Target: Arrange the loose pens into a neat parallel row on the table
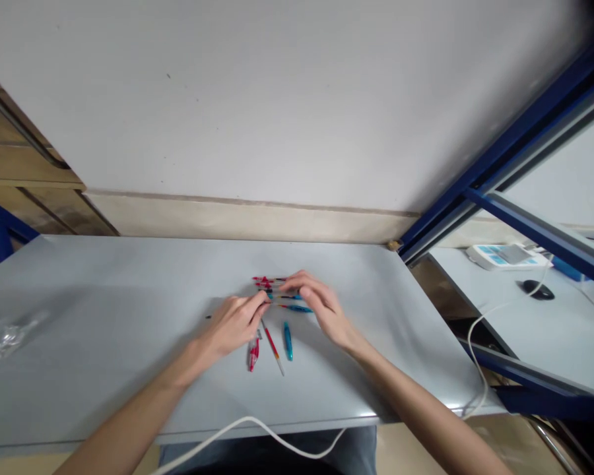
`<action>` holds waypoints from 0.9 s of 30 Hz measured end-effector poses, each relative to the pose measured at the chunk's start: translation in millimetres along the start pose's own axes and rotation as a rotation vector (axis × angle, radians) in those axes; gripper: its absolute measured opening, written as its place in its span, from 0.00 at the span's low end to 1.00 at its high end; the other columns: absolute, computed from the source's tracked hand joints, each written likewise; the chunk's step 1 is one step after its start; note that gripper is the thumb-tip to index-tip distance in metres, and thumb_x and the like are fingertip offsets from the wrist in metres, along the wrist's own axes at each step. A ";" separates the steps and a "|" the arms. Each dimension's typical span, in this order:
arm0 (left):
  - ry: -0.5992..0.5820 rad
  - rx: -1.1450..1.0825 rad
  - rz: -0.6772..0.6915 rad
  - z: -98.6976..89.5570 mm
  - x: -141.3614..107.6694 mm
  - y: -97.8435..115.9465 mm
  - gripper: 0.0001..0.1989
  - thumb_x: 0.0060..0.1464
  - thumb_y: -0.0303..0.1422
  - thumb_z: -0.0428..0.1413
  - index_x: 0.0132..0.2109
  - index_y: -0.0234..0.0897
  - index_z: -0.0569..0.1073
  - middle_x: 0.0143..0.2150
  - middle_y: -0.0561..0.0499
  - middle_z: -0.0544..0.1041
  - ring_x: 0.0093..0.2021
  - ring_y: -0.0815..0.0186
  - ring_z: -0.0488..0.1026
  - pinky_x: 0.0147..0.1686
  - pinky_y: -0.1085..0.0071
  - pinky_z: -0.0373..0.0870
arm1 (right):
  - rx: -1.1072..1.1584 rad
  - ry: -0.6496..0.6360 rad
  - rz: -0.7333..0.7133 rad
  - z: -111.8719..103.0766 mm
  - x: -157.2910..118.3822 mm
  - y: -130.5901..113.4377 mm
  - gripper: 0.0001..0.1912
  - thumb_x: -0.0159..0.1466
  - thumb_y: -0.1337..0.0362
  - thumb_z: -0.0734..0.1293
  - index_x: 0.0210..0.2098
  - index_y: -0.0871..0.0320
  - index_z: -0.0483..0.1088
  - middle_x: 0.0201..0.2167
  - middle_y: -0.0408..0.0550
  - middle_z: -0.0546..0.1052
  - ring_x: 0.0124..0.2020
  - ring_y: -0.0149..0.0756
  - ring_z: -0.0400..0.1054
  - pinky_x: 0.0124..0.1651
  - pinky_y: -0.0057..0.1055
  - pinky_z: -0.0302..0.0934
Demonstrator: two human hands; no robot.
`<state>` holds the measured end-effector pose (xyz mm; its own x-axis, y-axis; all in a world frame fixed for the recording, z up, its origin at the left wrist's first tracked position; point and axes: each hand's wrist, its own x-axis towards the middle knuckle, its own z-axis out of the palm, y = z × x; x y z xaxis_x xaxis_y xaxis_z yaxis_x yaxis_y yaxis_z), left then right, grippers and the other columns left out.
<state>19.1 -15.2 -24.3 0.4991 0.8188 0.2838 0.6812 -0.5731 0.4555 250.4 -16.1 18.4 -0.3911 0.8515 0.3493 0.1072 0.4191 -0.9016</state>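
On the grey table, my left hand (238, 319) is closed in a pinch at the left end of a pen with a blue grip section (297, 308). My right hand (327, 309) arches over the right ends of the row of pens, fingers extended and thumb apart. Red-tipped pens (261, 282) lie at the far side of the row, partly covered by that hand. Nearer to me are a red transparent pen barrel (254, 353), a thin refill with a red and orange tube (272, 344) and a short blue barrel piece (288, 341). The fingertips hide some of the row.
A clear plastic bag (7, 338) lies at the table's left. A white cable (272, 432) crosses the front edge. Beyond a blue metal frame (475, 178) on the right, a second table holds a black mouse (538, 289) and a white device (507, 256).
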 end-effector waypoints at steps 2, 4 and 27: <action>0.018 0.005 -0.001 0.4 -0.7 -1.3 0.09 0.71 0.32 0.47 0.48 0.41 0.72 0.27 0.55 0.75 0.24 0.67 0.72 0.28 0.73 0.61 | 0.103 0.121 0.095 7.3 12.2 11.6 0.29 0.76 0.48 0.53 0.35 0.58 0.76 0.31 0.49 0.77 0.34 0.37 0.72 0.44 0.35 0.67; 0.033 -0.003 0.015 1.3 -0.9 -3.2 0.09 0.70 0.32 0.47 0.50 0.41 0.71 0.28 0.55 0.76 0.24 0.68 0.73 0.28 0.73 0.62 | 0.164 0.273 0.194 12.7 17.0 26.5 0.31 0.74 0.45 0.55 0.28 0.59 0.74 0.22 0.46 0.72 0.24 0.33 0.65 0.31 0.29 0.64; 0.125 -0.099 0.079 3.8 -1.3 -3.4 0.10 0.71 0.31 0.47 0.42 0.40 0.72 0.30 0.54 0.76 0.27 0.70 0.73 0.30 0.75 0.66 | 0.353 0.321 0.363 21.2 2.6 40.0 0.23 0.64 0.45 0.71 0.35 0.61 0.78 0.25 0.48 0.77 0.22 0.30 0.66 0.22 0.24 0.58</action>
<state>18.2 -14.4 -29.5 0.4747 0.7726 0.4217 0.5833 -0.6349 0.5066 234.3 -3.8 -22.1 -0.0845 0.9963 0.0134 -0.1492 0.0006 -0.9888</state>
